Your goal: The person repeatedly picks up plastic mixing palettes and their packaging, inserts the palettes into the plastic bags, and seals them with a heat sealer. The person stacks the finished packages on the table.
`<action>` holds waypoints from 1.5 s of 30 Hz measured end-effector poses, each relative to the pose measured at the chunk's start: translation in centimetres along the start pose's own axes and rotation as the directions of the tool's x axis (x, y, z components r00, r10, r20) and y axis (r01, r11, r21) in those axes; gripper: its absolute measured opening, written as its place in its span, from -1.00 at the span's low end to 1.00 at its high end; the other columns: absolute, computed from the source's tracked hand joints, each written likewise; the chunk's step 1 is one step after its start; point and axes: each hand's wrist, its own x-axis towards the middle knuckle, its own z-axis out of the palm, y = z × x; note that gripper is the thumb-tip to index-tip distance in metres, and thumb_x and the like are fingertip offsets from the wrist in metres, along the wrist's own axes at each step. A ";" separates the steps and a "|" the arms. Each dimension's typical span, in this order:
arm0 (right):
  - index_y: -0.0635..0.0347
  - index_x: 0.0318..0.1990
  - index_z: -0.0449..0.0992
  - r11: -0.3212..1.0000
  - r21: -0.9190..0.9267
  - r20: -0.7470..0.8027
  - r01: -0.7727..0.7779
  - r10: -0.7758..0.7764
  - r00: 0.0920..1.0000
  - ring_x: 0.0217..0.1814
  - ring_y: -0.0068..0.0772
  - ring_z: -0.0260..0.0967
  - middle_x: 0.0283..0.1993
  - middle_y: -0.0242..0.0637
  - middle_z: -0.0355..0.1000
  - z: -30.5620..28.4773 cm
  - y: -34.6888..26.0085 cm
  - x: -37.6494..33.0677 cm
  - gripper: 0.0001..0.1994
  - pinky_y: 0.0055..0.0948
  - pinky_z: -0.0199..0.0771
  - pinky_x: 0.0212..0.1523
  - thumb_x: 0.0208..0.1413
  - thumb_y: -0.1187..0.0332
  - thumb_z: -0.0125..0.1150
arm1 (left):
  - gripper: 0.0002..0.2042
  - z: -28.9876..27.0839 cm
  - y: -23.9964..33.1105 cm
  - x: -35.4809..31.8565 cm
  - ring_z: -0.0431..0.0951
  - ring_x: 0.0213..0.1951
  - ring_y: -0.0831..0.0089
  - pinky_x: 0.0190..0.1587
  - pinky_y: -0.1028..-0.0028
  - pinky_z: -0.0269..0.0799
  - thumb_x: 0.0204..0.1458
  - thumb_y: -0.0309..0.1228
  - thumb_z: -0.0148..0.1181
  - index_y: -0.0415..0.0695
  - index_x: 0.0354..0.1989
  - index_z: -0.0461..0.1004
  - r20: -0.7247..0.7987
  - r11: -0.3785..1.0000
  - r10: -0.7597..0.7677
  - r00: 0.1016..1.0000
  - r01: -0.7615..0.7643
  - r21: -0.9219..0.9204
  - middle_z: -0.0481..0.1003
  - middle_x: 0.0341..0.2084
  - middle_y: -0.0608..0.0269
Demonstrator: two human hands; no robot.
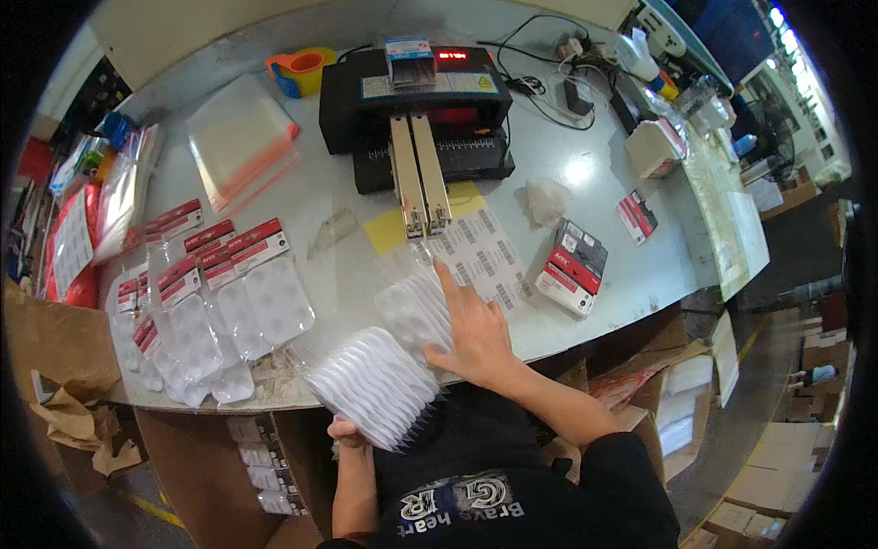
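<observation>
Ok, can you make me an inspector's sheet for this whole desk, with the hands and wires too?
Surface: pale table, dark scuffs along the front edge.
Job's things: big tray stack at the front edge, smaller stack beside it, black machine behind; packed trays left, cards right.
Clutter: clear bags, crumpled plastic.
Hands: left hand holds the big tray stack; right hand at the smaller stack, index finger pointing toward the machine; its grip is unclear.
Cables: black cables loosely tangled at the back right.
Surroundings: open carton underneath, brown paper left.
</observation>
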 end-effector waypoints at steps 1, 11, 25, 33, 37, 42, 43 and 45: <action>0.10 0.39 -0.26 0.995 0.095 0.009 0.002 -0.003 1.000 -0.08 0.01 0.29 -0.09 -0.05 0.30 0.0 0.1 -0.1 0.12 -0.14 0.23 -0.09 -0.32 0.14 0.38 | 0.04 0.0 0.4 -0.4 0.23 0.19 -0.07 0.21 -0.02 0.19 -0.47 -0.11 0.33 -0.28 0.28 -0.03 -0.016 1.000 -0.002 1.000 0.002 0.005 0.20 0.17 -0.11; 0.32 0.20 0.17 0.578 0.816 -0.339 -0.015 0.497 0.799 0.03 -0.14 0.39 0.04 -0.08 0.37 -14.3 16.1 1.9 -0.17 -0.19 0.43 -0.01 -0.26 0.23 0.45 | -0.13 6.3 1.9 2.0 0.39 0.04 0.03 0.05 0.07 0.39 -0.35 -0.28 0.31 -0.29 0.23 0.05 -0.105 0.941 -0.200 0.974 0.221 0.256 0.29 0.05 -0.11; 0.24 0.05 0.43 0.761 0.601 -0.338 -0.246 0.520 0.784 0.08 -0.18 0.32 0.03 -0.13 0.41 -13.9 31.0 13.2 -0.39 -0.34 0.30 0.03 -0.04 -0.05 0.28 | -0.21 12.3 0.4 6.8 0.42 -0.05 0.31 -0.02 0.36 0.39 -0.38 -0.50 0.48 -0.29 0.09 0.12 -0.355 0.659 -0.318 0.879 0.474 0.583 0.34 -0.07 0.08; 0.28 0.31 0.02 0.945 -0.198 0.000 -0.260 0.265 0.964 0.36 -0.07 0.05 0.36 -0.07 0.03 -8.9 20.4 -1.3 0.03 -0.19 0.12 0.14 -0.32 0.03 0.44 | -0.20 10.7 0.1 5.0 0.22 0.14 0.25 0.15 0.25 0.18 -0.28 -0.32 0.43 -0.28 0.13 0.07 -0.270 0.499 -0.176 0.947 0.322 0.805 0.13 0.10 -0.02; 0.31 0.32 -0.01 0.950 0.012 -0.061 -0.313 0.313 0.948 0.46 -0.11 -0.16 0.41 -0.04 -0.08 -7.3 21.4 -1.3 0.17 -0.06 0.04 0.17 -0.48 -0.09 0.47 | -0.31 10.4 2.6 6.0 0.17 0.11 0.25 0.09 0.24 0.14 -0.18 -0.21 0.30 -0.25 0.09 0.12 -0.117 0.356 0.173 0.978 0.048 0.933 0.17 0.05 0.01; 0.36 0.32 -0.05 0.914 -0.227 -0.032 -0.335 0.337 0.941 0.47 -0.05 -0.21 0.42 0.01 -0.14 -6.8 19.9 -1.1 0.27 -0.05 -0.04 0.24 -0.58 -0.16 0.46 | -0.72 11.6 4.1 8.0 0.30 -0.12 0.22 -0.08 0.33 0.23 -0.09 -0.33 0.26 -0.22 -0.29 0.39 0.016 0.038 0.278 0.960 -0.028 0.999 0.28 -0.22 0.06; 0.38 0.30 0.00 0.926 -0.205 -0.059 -0.318 0.312 0.948 0.46 -0.07 -0.16 0.40 0.02 -0.08 -6.8 19.6 -1.0 0.22 -0.07 -0.04 0.24 -0.55 -0.15 0.46 | -0.77 11.9 3.9 8.3 0.31 -0.17 0.25 -0.08 0.36 0.22 -0.08 -0.34 0.25 -0.22 -0.35 0.39 0.033 0.041 0.290 0.957 -0.047 0.998 0.29 -0.29 0.11; 0.39 0.26 0.10 0.947 -0.129 -0.098 -0.293 0.282 0.954 0.43 -0.09 -0.07 0.36 0.03 0.02 -6.8 19.4 -0.9 0.14 -0.13 -0.02 0.25 -0.52 -0.12 0.47 | -0.79 12.2 3.5 8.8 0.32 -0.23 0.28 -0.09 0.40 0.23 -0.07 -0.35 0.26 -0.22 -0.42 0.40 0.058 0.044 0.295 0.954 -0.074 0.996 0.30 -0.36 0.16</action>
